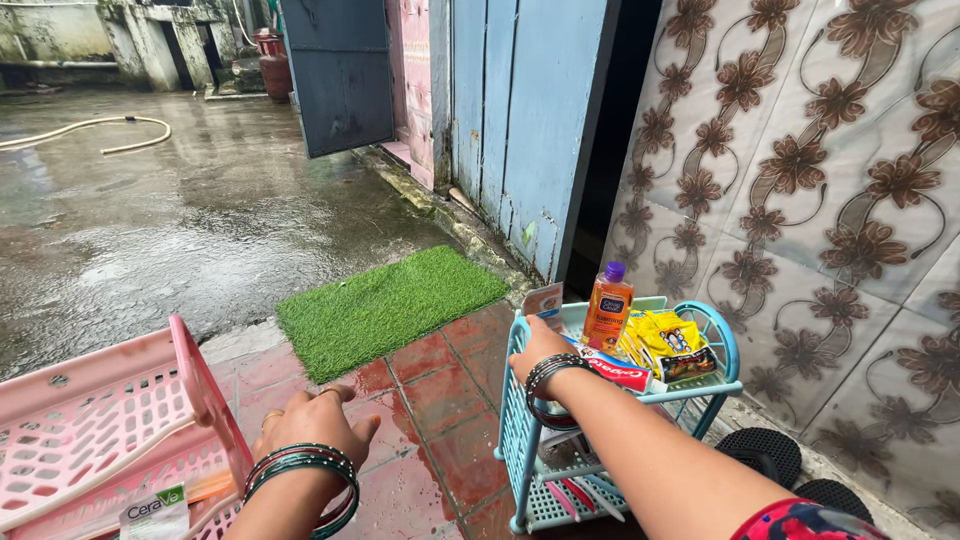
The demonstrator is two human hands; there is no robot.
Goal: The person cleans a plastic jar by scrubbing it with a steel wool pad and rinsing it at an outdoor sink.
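Right hand (540,345) is over at the blue rack (520,440), fingers curled down over the near rim of its top shelf; the grip looks narrow, but whether it pinches the rim or something in the shelf I cannot tell. Just past the knuckles a small card-like packet (545,298) stands upright, orange and pale. Beside it, an orange bottle (608,308) with a purple cap, upright, a white-and-blue label on its front. To the right of the bottle, yellow sachets (668,340) lean in a bunch, dark printing at their lower edge. A red-and-white tube box (618,372) lies flat along the front rim, just beside the wrist bangles.

Left hand (318,422) hangs above the wet red tiles (440,400), fingers spread, grip wide and empty, close to the edge of the pink rack (120,420). In that pink rack, at the bottom, a white tube (155,512) with a green-and-blue label lies flat. Green grass mat (385,305) beyond, in front of the blue door (520,120).
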